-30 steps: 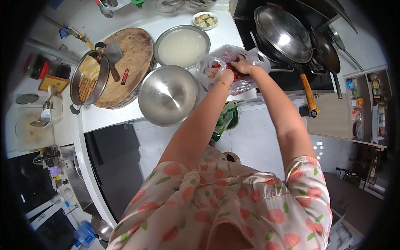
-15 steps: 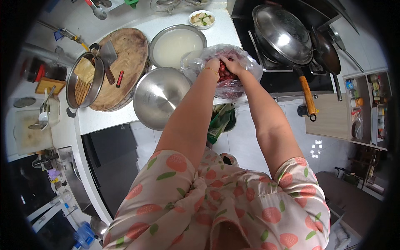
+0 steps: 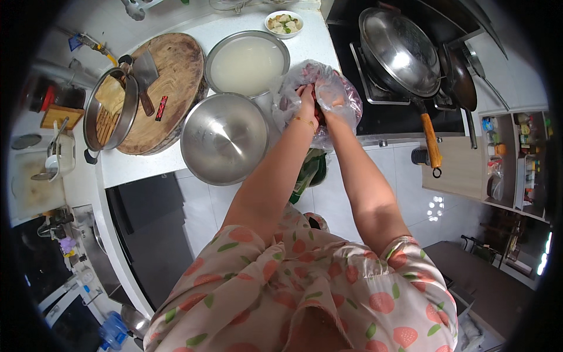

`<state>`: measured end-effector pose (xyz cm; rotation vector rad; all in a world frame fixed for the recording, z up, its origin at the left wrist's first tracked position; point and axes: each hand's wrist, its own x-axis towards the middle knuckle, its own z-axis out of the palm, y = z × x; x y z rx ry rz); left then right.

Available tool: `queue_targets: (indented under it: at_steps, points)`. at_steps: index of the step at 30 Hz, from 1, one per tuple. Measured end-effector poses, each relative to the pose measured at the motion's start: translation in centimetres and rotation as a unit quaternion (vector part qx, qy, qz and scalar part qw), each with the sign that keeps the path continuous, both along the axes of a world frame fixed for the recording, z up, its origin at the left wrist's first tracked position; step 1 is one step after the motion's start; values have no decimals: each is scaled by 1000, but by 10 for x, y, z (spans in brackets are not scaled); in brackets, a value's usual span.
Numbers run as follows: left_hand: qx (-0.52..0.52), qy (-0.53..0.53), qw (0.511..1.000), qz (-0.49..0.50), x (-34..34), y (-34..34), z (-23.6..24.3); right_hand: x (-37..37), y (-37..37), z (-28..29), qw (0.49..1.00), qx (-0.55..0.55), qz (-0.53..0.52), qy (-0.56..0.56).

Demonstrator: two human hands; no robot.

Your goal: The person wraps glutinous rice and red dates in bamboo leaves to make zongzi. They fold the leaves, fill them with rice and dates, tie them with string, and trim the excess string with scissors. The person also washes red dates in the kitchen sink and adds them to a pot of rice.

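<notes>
At the counter's front edge sits a clear plastic bag (image 3: 285,101) of dark red, glossy fruits that look like jujubes; they show only through the plastic and in the gap between my wrists. My left hand (image 3: 306,104) is at the bag's mouth, its fingers bent against the gathered plastic. Reaching into the bag, my right hand (image 3: 329,97) is partly covered by the film, and its fingertips are hidden. Left of the bag stands a bare steel bowl (image 3: 224,138). Behind that bowl, a steel basin (image 3: 246,63) holds cloudy whitish liquid.
A round wooden chopping board (image 3: 182,82) carries a cleaver (image 3: 145,73) and a small red-and-black item (image 3: 161,108). Beside it is a pot (image 3: 126,123). A small dish of food (image 3: 284,24) stands at the back. Right is a stove with a lidded wok (image 3: 399,53), its wooden handle (image 3: 431,138) sticking out.
The bag's plastic has been drawn up around my hands, covering most of the fruits. My left hand has turned and shifted slightly right. The right one has sunk under the film.
</notes>
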<state>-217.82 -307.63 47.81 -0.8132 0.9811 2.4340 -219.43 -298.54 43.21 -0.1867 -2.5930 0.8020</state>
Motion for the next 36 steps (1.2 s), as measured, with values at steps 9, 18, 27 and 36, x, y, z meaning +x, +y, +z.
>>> queue_targets:
  at_steps: [9,18,27,36]
  points:
    - [-146,129,980,40,54,0,65,54,-24,62,944,-314,-97,37]
    - [-395,258,877,87,84,-17,96,87,-53,127,858,-505,-70,65]
    - [-485,262,834,11,106,-50,91,102,-89,109,814,-567,-115,61]
    - [-457,346,813,105,145,-86,136,142,-130,169,855,-503,-27,120]
